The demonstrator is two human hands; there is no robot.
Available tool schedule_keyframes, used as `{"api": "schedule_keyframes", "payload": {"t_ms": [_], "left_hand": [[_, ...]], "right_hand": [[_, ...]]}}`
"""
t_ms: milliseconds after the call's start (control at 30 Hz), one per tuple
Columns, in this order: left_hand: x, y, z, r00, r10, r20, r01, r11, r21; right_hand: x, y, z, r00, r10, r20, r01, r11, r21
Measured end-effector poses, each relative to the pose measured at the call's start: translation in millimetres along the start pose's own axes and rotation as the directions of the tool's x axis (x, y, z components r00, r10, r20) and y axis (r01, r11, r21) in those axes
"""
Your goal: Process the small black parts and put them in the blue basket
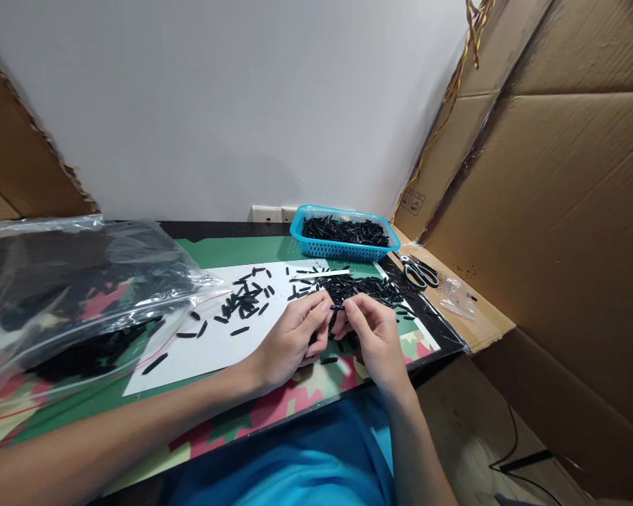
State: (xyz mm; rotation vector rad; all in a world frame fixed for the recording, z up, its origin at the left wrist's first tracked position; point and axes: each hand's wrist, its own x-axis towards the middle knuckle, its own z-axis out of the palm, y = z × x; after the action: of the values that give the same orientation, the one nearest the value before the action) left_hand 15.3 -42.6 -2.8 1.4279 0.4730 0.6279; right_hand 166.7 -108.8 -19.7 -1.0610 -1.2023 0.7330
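While both my hands meet over the table edge, my left hand (295, 334) and right hand (372, 334) pinch one small black piece (337, 307) between the fingertips, fingers curled narrow around it. Just under and beyond my right hand lies a heap of black pieces (366, 287); more loose pieces (245, 302) sit scattered on white paper (211, 348) past my left hand. Far left, a clear plastic bag (74, 281). Right of the heap, scissors (419, 272). Farthest back, a blue basket (342, 247) full of pieces.
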Motion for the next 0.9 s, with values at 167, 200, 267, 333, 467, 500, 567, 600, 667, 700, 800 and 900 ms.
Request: {"api": "schedule_keyframes", "payload": {"t_ms": [167,200,267,333,467,500,567,600,667,700,800,900], "left_hand": [[0.1,-0.1,-0.7,1.000,-0.008,0.002,0.008,1.000,-0.011],[0.5,-0.1,-0.8,1.000,-0.010,-0.003,0.010,1.000,-0.024],[1.6,-0.2,-1.0,0.999,-0.030,-0.026,0.029,0.997,-0.066],[3.1,-0.2,-1.5,0.997,-0.062,-0.053,0.055,0.991,-0.118],[5.5,0.0,-4.6,0.992,-0.094,-0.084,0.077,0.981,-0.180],[5.6,0.2,-5.9,0.991,-0.098,-0.089,0.080,0.979,-0.187],[5.2,1.0,-8.5,0.990,-0.112,-0.084,0.093,0.975,-0.203],[4.8,1.5,-9.7,0.990,-0.119,-0.075,0.101,0.972,-0.214],[3.9,3.1,-11.2,0.990,-0.135,-0.049,0.119,0.963,-0.240],[3.5,4.1,-11.5,0.989,-0.142,-0.037,0.129,0.960,-0.250],[3.0,7.3,-11.4,0.985,-0.164,-0.044,0.147,0.955,-0.257],[4.0,8.4,-11.3,0.977,-0.200,-0.078,0.174,0.951,-0.257]], "right_hand": [[-4.3,0.7,3.9,0.999,-0.009,-0.033,0.008,0.999,-0.037],[-4.9,-1.2,3.8,0.999,-0.015,-0.046,0.013,0.998,-0.054],[-1.0,-9.8,1.2,0.998,-0.048,-0.048,0.041,0.991,-0.129],[15.2,-24.3,-4.2,0.994,-0.111,-0.008,0.105,0.958,-0.268],[88.3,-50.2,-11.4,0.954,-0.297,-0.031,0.223,0.777,-0.589],[110.1,-51.4,-10.6,0.949,-0.312,-0.046,0.217,0.754,-0.620],[147.5,-47.0,-6.2,0.966,-0.260,-0.006,0.182,0.693,-0.698],[160.2,-42.8,-3.4,0.972,-0.233,0.032,0.189,0.690,-0.699],[169.8,-34.9,1.3,0.975,-0.197,0.099,0.209,0.686,-0.697],[166.4,-32.8,2.5,0.974,-0.191,0.120,0.220,0.687,-0.693],[130.1,-36.8,1.4,0.963,-0.187,0.194,0.269,0.706,-0.655],[76.2,-45.7,1.0,0.931,-0.181,0.317,0.332,0.781,-0.529]]}}
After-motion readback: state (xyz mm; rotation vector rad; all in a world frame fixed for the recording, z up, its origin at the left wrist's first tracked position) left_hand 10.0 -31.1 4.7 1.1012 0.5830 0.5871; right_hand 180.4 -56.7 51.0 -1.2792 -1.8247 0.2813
